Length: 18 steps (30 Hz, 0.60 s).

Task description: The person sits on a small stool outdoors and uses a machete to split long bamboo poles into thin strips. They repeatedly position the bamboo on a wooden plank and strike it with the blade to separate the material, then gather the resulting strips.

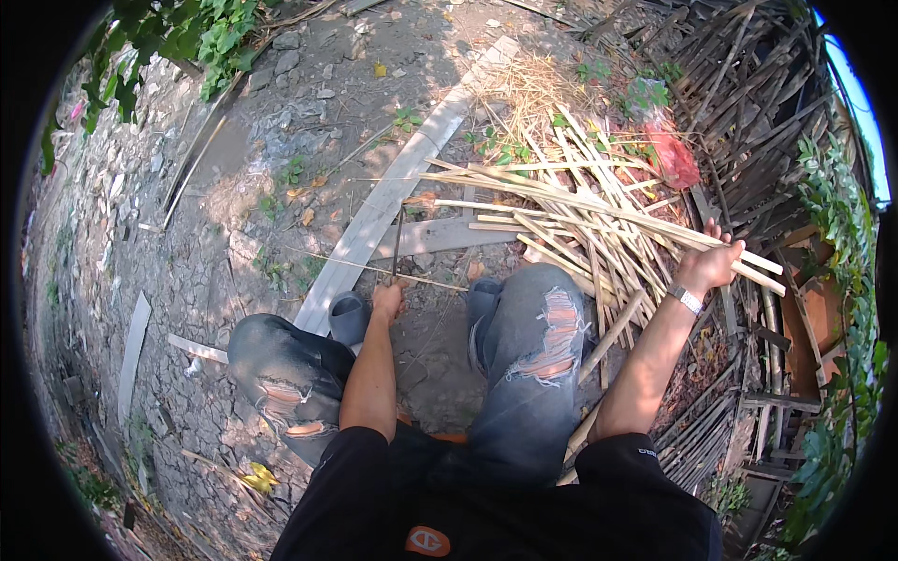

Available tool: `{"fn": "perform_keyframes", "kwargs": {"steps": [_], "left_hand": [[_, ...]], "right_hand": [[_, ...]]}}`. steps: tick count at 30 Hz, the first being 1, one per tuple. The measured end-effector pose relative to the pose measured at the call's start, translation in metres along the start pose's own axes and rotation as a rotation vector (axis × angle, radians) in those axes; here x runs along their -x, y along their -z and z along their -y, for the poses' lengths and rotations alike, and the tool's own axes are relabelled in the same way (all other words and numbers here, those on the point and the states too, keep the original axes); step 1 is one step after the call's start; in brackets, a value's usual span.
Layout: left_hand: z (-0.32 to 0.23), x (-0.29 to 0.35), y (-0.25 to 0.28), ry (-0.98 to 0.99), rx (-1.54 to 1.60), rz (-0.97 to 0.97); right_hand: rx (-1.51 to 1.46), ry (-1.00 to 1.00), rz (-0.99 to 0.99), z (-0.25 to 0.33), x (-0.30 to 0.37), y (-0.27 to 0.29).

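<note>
two pale strips (666,227) are resting in your right grip (711,262), whose fingers are curling around them near their right ends; those ends are poking out just past your hand. your left grip (390,297) is clasping the lower end of a dark tool (398,243), between your shoes (349,318), and the tool is pointing away from you.

the strips are running leftward and a little away from your right grip, above a loose heap (585,248), while the tool is lying steeply across that direction, near their far ends. so your right grip is holding the near part, and your left is sitting closer to the far ends. a grey plank (379,210) is slanting past, just left of the tool.

your left fingers are hiding the tool's handle. its far end is blurring into something brown and frayed, so i am not managing to tell whether it is touching a strip. the held strips are blending into the heap, so a third could be hiding in your right grip. your right knee (538,327) is covering part of the heap, and the dark rim is cutting off the brush (748,84).
</note>
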<state>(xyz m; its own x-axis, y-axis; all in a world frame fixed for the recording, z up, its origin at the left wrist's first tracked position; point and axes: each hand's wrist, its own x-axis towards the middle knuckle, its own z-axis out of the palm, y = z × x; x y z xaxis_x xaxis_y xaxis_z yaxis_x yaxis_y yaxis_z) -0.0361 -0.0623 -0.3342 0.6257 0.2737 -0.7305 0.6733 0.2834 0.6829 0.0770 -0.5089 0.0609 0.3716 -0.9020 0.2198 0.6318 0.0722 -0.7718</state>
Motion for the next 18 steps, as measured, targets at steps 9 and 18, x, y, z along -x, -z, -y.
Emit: {"fn": "perform_keyframes", "kwargs": {"steps": [9,18], "left_hand": [[0.024,0.001,0.017,-0.025,-0.061,-0.098],[-0.043,0.041,0.023,-0.224,-0.089,-0.162]], "right_hand": [[0.463,-0.331,-0.504,-0.034,-0.236,0.222],[0.985,-0.269,0.219,-0.107,0.046,0.476]]}}
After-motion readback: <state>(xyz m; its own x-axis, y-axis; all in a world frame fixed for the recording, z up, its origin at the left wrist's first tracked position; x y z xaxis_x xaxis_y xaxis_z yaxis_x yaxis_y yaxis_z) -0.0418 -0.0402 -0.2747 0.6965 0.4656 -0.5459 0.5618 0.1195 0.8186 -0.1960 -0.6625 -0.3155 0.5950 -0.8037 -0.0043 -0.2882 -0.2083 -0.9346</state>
